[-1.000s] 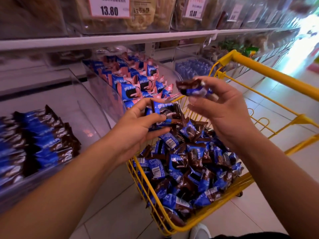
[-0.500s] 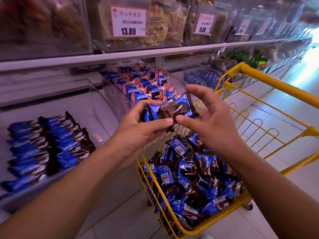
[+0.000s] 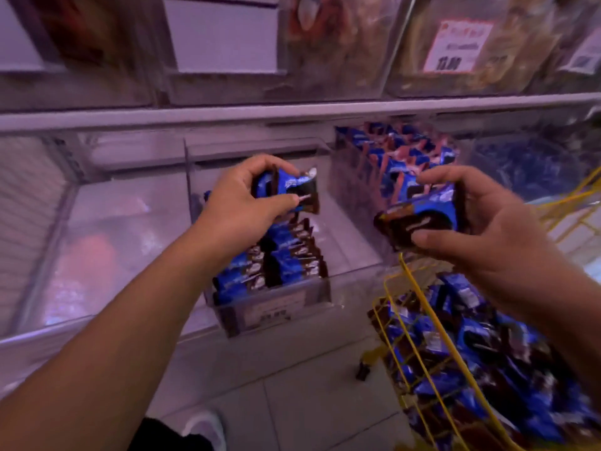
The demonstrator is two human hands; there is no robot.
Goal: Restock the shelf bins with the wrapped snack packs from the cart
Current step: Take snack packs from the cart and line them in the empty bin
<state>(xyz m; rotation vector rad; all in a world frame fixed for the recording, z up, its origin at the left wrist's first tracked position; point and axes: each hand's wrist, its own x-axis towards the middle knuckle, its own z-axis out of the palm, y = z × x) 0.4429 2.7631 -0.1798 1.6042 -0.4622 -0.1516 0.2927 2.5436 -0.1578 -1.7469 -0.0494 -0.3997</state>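
Note:
My left hand (image 3: 242, 203) grips a few blue-and-brown snack packs (image 3: 292, 192) and holds them over the clear shelf bin (image 3: 276, 312), above the rows of matching packs (image 3: 279, 265) standing in it. My right hand (image 3: 481, 229) grips another bunch of the same packs (image 3: 422, 219), to the right of the bin and above the yellow cart (image 3: 419, 346). The cart holds a heap of loose packs (image 3: 481, 359). The frame is blurred by motion.
A neighbouring bin (image 3: 406, 151) to the right holds blue and pink packs. Upper-shelf bins carry a price label (image 3: 455, 47). A large clear bin (image 3: 107, 229) sits at the left. My shoe (image 3: 205, 428) and floor tiles show below.
My view swung left from the cart toward the shelf. Both hands lifted off the cart with packs; the left one now hovers over the bin, the right one trails beside it.

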